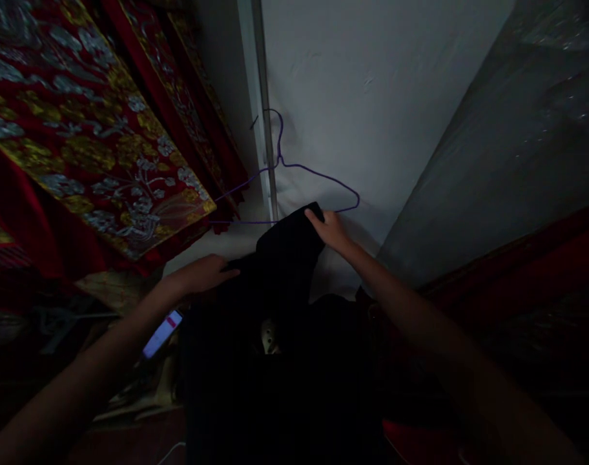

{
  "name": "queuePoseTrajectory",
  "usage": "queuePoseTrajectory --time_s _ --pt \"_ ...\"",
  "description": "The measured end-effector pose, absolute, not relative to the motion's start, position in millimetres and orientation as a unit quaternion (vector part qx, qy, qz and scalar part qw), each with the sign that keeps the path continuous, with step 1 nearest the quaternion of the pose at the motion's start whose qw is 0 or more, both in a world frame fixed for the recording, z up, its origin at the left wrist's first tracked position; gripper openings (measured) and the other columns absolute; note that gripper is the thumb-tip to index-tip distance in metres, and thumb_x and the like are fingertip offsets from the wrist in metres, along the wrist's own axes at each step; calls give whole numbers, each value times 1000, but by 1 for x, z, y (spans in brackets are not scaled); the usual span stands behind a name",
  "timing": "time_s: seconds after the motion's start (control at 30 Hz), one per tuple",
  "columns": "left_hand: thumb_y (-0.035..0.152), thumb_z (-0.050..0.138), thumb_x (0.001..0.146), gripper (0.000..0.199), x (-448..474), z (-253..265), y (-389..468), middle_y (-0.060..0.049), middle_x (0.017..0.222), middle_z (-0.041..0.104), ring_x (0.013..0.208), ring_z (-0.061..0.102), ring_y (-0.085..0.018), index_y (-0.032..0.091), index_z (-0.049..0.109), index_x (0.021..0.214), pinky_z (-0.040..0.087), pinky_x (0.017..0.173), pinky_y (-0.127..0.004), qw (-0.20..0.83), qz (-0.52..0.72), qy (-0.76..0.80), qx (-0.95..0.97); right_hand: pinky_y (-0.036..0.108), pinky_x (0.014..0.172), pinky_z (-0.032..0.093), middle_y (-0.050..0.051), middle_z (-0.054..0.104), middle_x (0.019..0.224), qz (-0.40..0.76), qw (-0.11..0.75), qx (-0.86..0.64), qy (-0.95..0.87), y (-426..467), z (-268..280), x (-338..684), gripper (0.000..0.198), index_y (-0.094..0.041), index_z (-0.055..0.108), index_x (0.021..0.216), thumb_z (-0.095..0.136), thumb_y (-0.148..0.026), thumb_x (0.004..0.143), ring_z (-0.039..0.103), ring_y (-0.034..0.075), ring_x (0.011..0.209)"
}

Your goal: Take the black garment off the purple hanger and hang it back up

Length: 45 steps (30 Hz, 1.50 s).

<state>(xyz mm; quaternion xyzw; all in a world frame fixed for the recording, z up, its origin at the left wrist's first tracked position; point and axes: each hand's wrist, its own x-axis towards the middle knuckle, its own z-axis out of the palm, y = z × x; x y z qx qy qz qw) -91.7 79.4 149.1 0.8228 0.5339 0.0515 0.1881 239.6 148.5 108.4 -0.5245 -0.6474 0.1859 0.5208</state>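
Note:
A black garment [289, 258] is stretched between my two hands, its kind hard to make out in the dim light. My right hand [329, 229] pinches its upper right corner, thumb on top. Lower and to the left, my left hand [207, 274] grips another edge of the same cloth. Just behind the garment, a purple wire hanger [318, 173] hangs by its hook at a pale upright post [260, 84]. Part of the hanger's bottom bar is hidden by the cloth.
Red cloth panels with gold and silver embroidery [95, 129] hang at the left. A lit phone [163, 334] lies below my left forearm. Behind the hanger stands a white wall [372, 84]. Clear plastic sheeting [527, 129] covers the right side, with red fabric [541, 265] below.

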Motion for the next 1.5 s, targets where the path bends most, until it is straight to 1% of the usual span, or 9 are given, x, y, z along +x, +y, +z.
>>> queuePoseTrajectory --time_s 0.23,0.47,0.67,0.83,0.93,1.03,1.13,1.3,1.5 --pt "62 57 83 44 -118 177 116 -5 80 73 72 64 -21 22 74 78 48 70 -29 129 117 478 861 29 50 24 -3 36 49 72 469 -573 -668 103 158 282 54 -23 38 48 63 -51 87 38 11 49" --pt "54 58 85 39 -121 193 109 -9 97 75 85 68 -25 20 76 88 52 81 -33 51 242 456 855 29 50 23 -3 39 50 58 461 -560 -686 83 167 278 51 -22 38 50 60 -49 88 37 10 49" --pt "49 58 89 33 -125 208 73 -9 108 74 93 70 -26 20 73 87 54 84 -35 -22 226 422 878 29 51 25 -2 41 52 42 458 -548 -699 83 162 279 50 -22 41 53 58 -53 89 40 12 52" --pt "45 59 89 28 -126 216 58 -8 124 70 111 68 -30 21 68 80 53 97 -42 -60 268 420 865 28 50 25 -2 41 52 61 469 -549 -690 87 156 275 50 -21 41 53 59 -53 88 40 11 52" --pt "41 58 89 23 -117 225 61 -10 129 67 118 64 -30 20 65 84 51 103 -45 -58 325 405 853 27 48 28 -2 43 51 170 454 -546 -683 86 152 268 52 -22 44 53 60 -60 85 42 13 51" --pt "36 57 90 18 -101 238 70 -8 124 69 115 65 -27 22 65 95 51 103 -43 -28 370 392 842 29 51 40 2 57 60 295 434 -513 -679 80 148 261 51 -21 58 64 58 -67 84 54 17 57" --pt "28 57 90 32 -86 248 79 -6 118 72 110 67 -24 23 63 121 52 101 -40 -17 382 397 835 38 70 55 6 72 83 327 459 -479 -673 69 146 259 45 -21 71 85 62 -66 83 68 25 80" --pt "20 45 93 36 -82 245 90 -7 118 73 110 67 -25 17 69 120 51 102 -41 -59 351 397 846 48 108 48 6 74 115 230 501 -443 -707 55 147 273 35 -27 70 121 62 -40 90 63 29 121" --pt "23 43 94 35 -87 243 99 -9 116 73 109 67 -27 17 70 115 51 102 -42 -81 352 435 825 46 92 56 10 73 111 108 586 -477 -646 69 150 301 66 -21 48 150 62 -23 85 70 26 99"
